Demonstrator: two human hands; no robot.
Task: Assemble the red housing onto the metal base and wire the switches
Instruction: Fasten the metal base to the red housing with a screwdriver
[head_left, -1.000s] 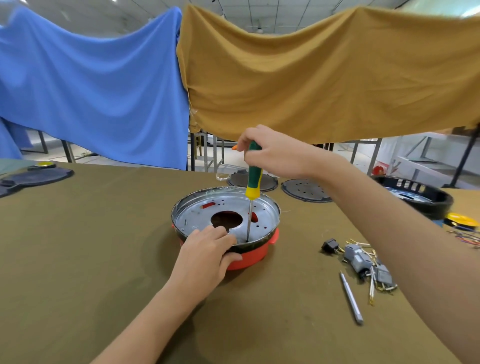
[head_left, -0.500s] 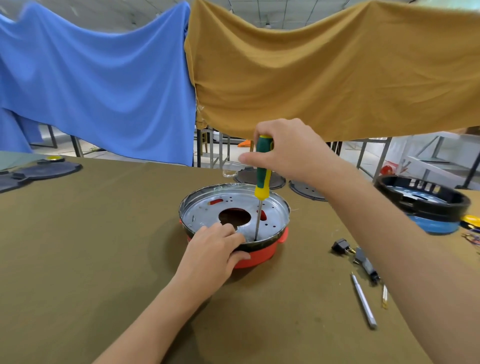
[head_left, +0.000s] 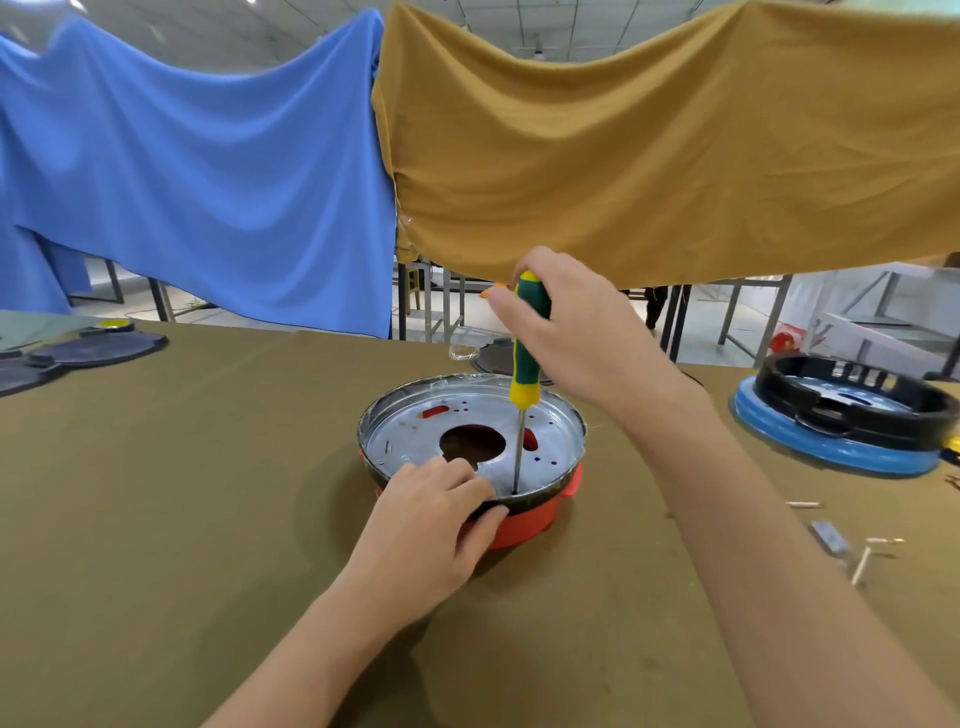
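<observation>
While the assembly is sitting near the middle of the olive-covered table (head_left: 156, 519), the following is observed.

Metal base: the round silver metal base (head_left: 415, 431) is lying on top, dark-rimmed, with a large round hole at its centre and small holes and slots around it; red is showing through two of the slots.

Red housing: the red housing (head_left: 524, 525) is sitting beneath the base, showing along the near and right edge, with a small tab projecting on the right.

Left hand: the left hand (head_left: 431, 525) is gripping the near rim of the assembly, fingers curling over onto the metal plate, thumb pressing against the red wall below.

Right hand: the right hand (head_left: 571, 332) is wrapping its fingers around the top of the screwdriver handle, thumb lying along the front.

Screwdriver: the green-and-yellow screwdriver (head_left: 525, 358) is standing close to upright, its shaft tip touching the plate just inside the near rim, right of the left fingers.

Far right: a second unit, a black ring on a blue housing (head_left: 831, 447), is resting well apart.

Near right: small loose parts (head_left: 831, 538) are lying on the cloth; their type cannot be told.

Far left: dark flat discs (head_left: 98, 348) are lying at the table edge.

Background: a blue cloth (head_left: 197, 171) and an ochre cloth (head_left: 649, 145) are hanging side by side.
</observation>
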